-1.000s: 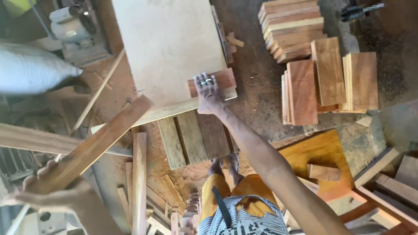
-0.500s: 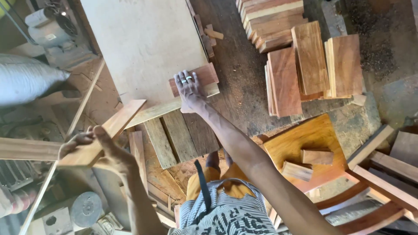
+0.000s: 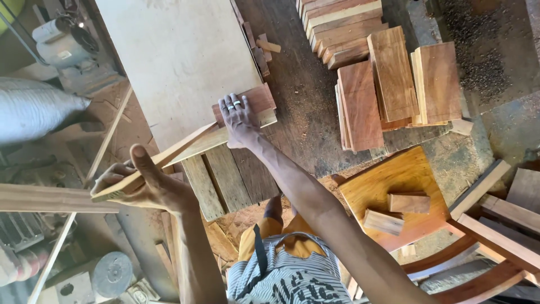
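Observation:
My right hand (image 3: 237,119), with rings on two fingers, presses flat on a small reddish wood block (image 3: 260,99). The block lies at the near corner of a large pale plywood board (image 3: 180,56). My left hand (image 3: 143,183) grips the near end of a long thin wooden strip (image 3: 169,157). The strip slants up to the right, and its far end reaches the board's near edge just beside my right hand. Under the board's edge lie short dark planks (image 3: 228,177).
Stacks of reddish boards (image 3: 394,84) stand at the right on the dusty floor. A yellow wooden stool seat (image 3: 388,180) carries two small blocks (image 3: 408,202). Chair-frame parts (image 3: 495,225) lie at the lower right. A motor (image 3: 59,42) and a grey sack (image 3: 34,110) sit at the left.
My left hand has come up and to the right with the strip, bringing its far end against the board's edge by my right hand. My right hand stays on the block.

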